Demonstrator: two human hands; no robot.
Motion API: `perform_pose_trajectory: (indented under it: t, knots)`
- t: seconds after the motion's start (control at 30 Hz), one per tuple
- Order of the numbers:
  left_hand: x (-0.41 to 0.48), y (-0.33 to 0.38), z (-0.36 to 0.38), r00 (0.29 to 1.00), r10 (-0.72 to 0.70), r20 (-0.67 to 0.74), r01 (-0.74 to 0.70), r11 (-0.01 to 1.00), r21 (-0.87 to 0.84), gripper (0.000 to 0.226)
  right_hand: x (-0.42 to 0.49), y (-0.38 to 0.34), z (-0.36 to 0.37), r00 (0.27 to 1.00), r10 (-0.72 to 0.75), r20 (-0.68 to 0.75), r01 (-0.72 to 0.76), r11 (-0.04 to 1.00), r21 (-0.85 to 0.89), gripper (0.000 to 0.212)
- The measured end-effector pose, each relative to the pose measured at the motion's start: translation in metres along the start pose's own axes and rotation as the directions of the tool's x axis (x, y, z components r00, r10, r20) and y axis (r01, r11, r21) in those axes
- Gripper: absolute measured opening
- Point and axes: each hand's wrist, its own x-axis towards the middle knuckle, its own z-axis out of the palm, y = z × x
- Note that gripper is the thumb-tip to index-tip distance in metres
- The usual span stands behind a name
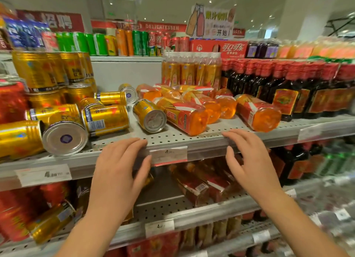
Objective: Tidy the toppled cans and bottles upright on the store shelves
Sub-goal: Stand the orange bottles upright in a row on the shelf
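Both empty, the left hand and right hand hover low in the frame, fingers loosely spread at the shelf lip, just short of toppled gold cans at left and orange bottles at centre, so righting looks barely begun and next needs a grip on one.

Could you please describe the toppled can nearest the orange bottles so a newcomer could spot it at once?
On the grey perforated shelf in mid-frame, gold cans lie heaped at the left and orange bottles at the right. The can lies alone between them, beside the front bottle, silver end facing the camera, apart from the other cans.
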Motion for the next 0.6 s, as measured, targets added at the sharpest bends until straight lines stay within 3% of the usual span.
perform_pose_trajectory:
  t: [0.23, 0.47, 0.6]
  knots:
    - [0.001, 0.01, 0.002, 0.998, -0.038, -0.044, 0.038, 0.999, 0.009, 0.036, -0.001, 0.001, 0.024, 0.989, 0.068, -0.128, -0.064, 0.997, 0.037, 0.037]
    - [0.008, 0.045, 0.009, 0.97, -0.227, -0.082, 0.232, 0.971, 0.055, 0.036, 0.001, 0.018, 0.009, 0.991, -0.098, -0.092, 0.105, 0.992, 0.071, 0.041]
    - [0.016, 0.07, 0.011, 0.952, -0.294, -0.082, 0.302, 0.945, 0.128, 0.022, 0.009, 0.041, -0.015, 0.978, -0.209, -0.018, 0.208, 0.956, 0.206, 0.041]
